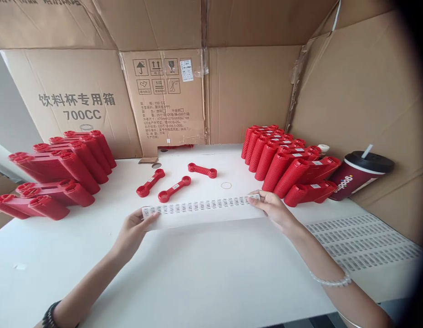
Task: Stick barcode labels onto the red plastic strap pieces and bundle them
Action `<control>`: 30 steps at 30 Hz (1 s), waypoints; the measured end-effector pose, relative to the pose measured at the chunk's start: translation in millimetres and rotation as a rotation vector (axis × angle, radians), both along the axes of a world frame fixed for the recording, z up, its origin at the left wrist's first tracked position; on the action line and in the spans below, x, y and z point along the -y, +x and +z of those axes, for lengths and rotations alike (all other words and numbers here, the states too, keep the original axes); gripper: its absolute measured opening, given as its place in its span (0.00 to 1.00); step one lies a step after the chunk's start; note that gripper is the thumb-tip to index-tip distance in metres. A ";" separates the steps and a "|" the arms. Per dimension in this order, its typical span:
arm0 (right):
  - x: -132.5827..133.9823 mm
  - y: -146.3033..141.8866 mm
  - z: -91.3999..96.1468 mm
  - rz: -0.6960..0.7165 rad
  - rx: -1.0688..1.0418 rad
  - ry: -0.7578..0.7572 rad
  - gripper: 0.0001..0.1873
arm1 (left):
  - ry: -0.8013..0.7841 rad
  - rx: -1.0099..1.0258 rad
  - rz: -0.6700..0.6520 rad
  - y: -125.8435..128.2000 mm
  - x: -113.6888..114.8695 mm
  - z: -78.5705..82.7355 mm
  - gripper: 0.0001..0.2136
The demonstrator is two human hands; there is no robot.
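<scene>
A strip of printed labels (201, 206) is stretched level above the white table between my two hands. My left hand (136, 228) pinches its left end, thumb on top. At the other end, my right hand (271, 207) grips it between thumb and fingers. Just beyond the strip lie three red dumbbell-shaped plastic pieces: one at left (150, 183) and one in the middle (174, 188) carry a small white label, while the farther one (202, 171) shows no label. A thin ring (226, 185) lies right of them.
Stacked red pieces stand in rows at left (78, 164) and, with white labels, at right (276, 157). A dark red cup (354, 175) with lid and straw leans beside the right rows. Sheets of labels (364, 241) lie at right. Cardboard walls (252, 95) enclose the back.
</scene>
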State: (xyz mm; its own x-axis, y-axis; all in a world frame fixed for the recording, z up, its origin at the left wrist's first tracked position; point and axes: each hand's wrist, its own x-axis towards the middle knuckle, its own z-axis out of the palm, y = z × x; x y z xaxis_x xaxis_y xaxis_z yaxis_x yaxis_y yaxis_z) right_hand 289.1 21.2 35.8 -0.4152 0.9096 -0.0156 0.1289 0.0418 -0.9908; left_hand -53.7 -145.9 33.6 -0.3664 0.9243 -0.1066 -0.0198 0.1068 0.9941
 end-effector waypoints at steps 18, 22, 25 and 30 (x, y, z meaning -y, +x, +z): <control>-7.3 3.0 -9.3 0.014 0.198 0.081 0.26 | -0.046 -0.128 -0.056 -11.5 2.4 -5.5 0.18; -7.8 3.3 -8.2 -0.012 0.219 0.096 0.28 | -0.058 -0.117 -0.041 -16.8 0.7 -7.4 0.18; -10.2 5.4 -8.3 0.070 0.153 0.106 0.25 | -0.081 -0.132 -0.041 -20.6 -0.6 -6.4 0.16; -13.1 8.1 -5.6 0.151 0.241 0.205 0.25 | -0.101 -0.205 -0.108 -20.2 -0.5 2.2 0.15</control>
